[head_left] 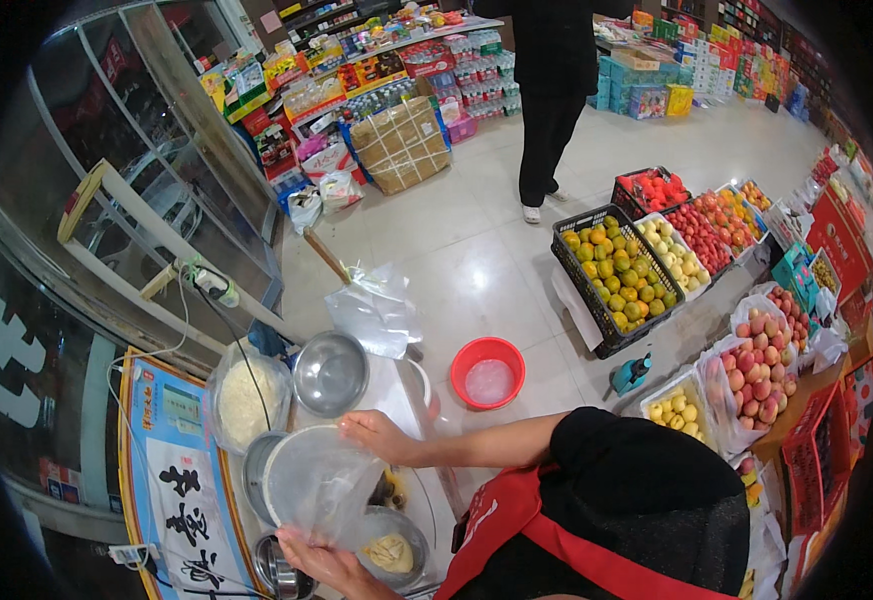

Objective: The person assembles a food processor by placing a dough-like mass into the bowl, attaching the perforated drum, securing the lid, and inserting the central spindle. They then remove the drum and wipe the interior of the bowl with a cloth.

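With the steel bowl (pixel 331 373) as landmark, a translucent plastic bag (pixel 307 475) hangs just below it in the view, its mouth spread wide between two bare hands. The right hand (pixel 382 438) is below and to the right of the bowl, its bent fingers closed on the bag's upper edge; its bare forearm (pixel 487 441) runs nearly level from a black sleeve (pixel 647 490) far to the bowl's right. The left hand (pixel 319 560) is well below the bowl, angled up and leftward, thumb and fingers partly curled around the bag's lower edge, with the wrist near the picture's lower rim. Below and to the right of the bowl, near the left hand, a pale dough-like lump (pixel 389 553) sits in a round container. Just left of the bowl, a clear bag (pixel 249 400) holds whitish food. A red basin (pixel 488 372) stands on the floor, well right of the bowl.
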Motion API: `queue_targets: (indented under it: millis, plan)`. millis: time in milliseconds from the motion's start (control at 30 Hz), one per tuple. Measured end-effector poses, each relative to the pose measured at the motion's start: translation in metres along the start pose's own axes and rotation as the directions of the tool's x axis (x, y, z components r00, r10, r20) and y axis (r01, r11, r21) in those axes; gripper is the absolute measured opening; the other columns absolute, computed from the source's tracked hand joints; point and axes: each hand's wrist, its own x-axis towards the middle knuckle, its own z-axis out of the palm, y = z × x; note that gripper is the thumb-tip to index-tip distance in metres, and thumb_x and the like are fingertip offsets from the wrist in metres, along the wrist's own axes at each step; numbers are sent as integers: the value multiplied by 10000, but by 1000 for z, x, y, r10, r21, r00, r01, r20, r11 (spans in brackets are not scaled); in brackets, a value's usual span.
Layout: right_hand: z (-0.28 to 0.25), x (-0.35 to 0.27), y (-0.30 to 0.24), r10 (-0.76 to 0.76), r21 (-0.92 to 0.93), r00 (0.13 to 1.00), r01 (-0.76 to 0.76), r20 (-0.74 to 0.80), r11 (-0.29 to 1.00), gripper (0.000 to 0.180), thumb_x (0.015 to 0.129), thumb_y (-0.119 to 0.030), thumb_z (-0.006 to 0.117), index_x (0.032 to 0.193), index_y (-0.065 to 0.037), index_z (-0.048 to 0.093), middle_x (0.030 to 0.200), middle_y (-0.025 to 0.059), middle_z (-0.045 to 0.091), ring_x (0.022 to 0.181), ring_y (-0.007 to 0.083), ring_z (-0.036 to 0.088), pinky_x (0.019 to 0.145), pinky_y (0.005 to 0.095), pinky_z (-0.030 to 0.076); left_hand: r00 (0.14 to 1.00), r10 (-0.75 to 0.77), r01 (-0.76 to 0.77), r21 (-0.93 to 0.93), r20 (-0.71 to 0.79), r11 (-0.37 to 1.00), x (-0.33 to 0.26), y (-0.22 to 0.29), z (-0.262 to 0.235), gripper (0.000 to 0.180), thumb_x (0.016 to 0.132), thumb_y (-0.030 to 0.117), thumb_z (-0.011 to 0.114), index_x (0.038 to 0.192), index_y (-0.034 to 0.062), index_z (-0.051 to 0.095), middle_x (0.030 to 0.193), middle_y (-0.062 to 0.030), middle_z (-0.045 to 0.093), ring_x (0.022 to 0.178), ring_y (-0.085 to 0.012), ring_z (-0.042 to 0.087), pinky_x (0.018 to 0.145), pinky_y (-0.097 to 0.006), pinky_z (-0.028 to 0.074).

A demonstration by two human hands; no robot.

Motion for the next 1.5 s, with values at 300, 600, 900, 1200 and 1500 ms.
queue_targets:
  millis: [300, 600, 900, 1200, 1500]
  plan:
    - [7, -1, -16, -530, -422, 763, 647, 370, 636, 331, 981, -335, 482, 896, -40, 604, 762, 134, 596, 775, 344, 584, 713, 451, 448, 720, -81, -578, 659, 689, 481, 2, 16, -7, 361, 990, 267, 500, 706, 44, 489, 613, -13, 414, 573, -122, 378, 523, -284, 307]
    - [-2, -15, -43, -40, -342, 826, 277, 563, 898, 411, 1017, -337, 412, 804, -11, 546, 725, 162, 569, 703, 371, 549, 674, 429, 436, 860, 59, -359, 518, 507, 777, 2, -3, -26, 345, 988, 245, 543, 723, 25, 520, 663, 33, 460, 639, -66, 395, 569, -240, 320]
    - [-18, -24, -55, 69, -416, 712, 327, 699, 848, 418, 1036, -350, 387, 838, 4, 488, 686, 179, 495, 672, 356, 512, 656, 426, 421, 824, -82, -227, 459, 560, 859, -5, -2, -41, 446, 1007, 340, 522, 662, 60, 487, 598, 21, 463, 537, -66, 422, 499, -218, 313]
    - [-14, -42, -55, 172, -416, 515, 405, 839, 814, 394, 1015, -325, 439, 842, 11, 553, 750, 226, 578, 721, 427, 546, 646, 474, 424, 496, -544, -279, 717, 677, 638, -9, -2, -35, 498, 998, 402, 512, 678, 22, 533, 578, -7, 505, 510, -99, 448, 475, -253, 327]
    - [5, -44, -62, 284, -580, 564, 461, 776, 672, 281, 931, -221, 507, 822, 13, 618, 777, 240, 630, 768, 427, 617, 686, 491, 478, 562, -391, -438, 663, 729, 607, -21, -11, -15, 371, 1017, 233, 473, 789, -26, 608, 668, -99, 608, 600, -165, 559, 555, -314, 427]
